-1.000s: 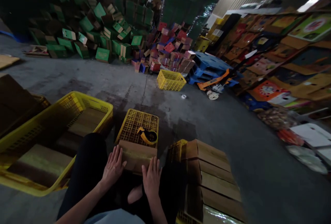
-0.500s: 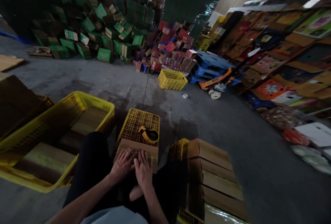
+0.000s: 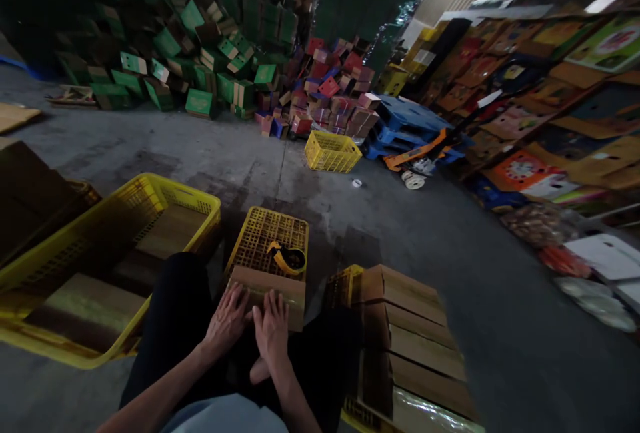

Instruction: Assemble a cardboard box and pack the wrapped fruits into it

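A small brown cardboard box (image 3: 294,293) lies across the near end of an upturned yellow plastic crate (image 3: 260,233), in front of my knees. Shiny clear tape seems to run along its top. My left hand (image 3: 229,318) rests on the box's left part, fingers stretched out. Beside it, my right hand (image 3: 271,326) lies on the middle with fingers spread. Just beyond the box, a yellow tape dispenser (image 3: 290,261) sits on the crate's lattice. The underside of the box is hidden.
At left stands a large yellow crate (image 3: 210,211) with several cardboard boxes inside. On my right, several cardboard boxes (image 3: 425,346) stand in a row on another crate. Ahead are a yellow crate (image 3: 333,153), a tape roll (image 3: 357,183), blue pallets (image 3: 407,116) and an orange pallet jack (image 3: 417,153).
Both hands have slid slightly toward me and left over the box, leaving more of its taped top showing. The camera view has shifted a little.
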### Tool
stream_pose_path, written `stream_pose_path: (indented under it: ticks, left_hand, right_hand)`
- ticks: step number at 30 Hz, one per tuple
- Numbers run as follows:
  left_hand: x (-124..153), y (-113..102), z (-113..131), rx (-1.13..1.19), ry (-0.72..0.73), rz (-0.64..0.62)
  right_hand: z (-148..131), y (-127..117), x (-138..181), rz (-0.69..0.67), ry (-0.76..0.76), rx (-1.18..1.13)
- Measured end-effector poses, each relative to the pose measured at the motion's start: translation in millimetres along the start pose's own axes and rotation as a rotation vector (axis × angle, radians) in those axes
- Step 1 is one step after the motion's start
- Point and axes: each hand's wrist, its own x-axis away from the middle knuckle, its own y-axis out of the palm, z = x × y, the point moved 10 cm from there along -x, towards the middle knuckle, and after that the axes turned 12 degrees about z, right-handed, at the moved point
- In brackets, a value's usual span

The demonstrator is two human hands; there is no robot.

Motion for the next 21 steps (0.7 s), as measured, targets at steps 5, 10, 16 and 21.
stream_pose_path:
  ticks: [5,10,16,21]
  left_hand:
    - [3.6,1.7,6.8,0.006,0.074,-0.033]
    - [-6.4,-8.7,3.3,-0.033,0.114,-0.075]
    - [-18.3,-11.4,4.9,-0.051,0.078,-0.053]
    - [-14.0,-4.6,3.1,-0.040,0.074,-0.047]
  right_hand:
    - [-29.8,9.3,-6.5,-0.084,-0.048,-0.084]
    - [-19.6,0.6,-5.6,-0.070,-0.039,-0.051]
    - [11.6,-19.0,0.7,0.034,0.003,0.047]
    - [41.7,-23.9,7.3,0.061,0.041,0.083]
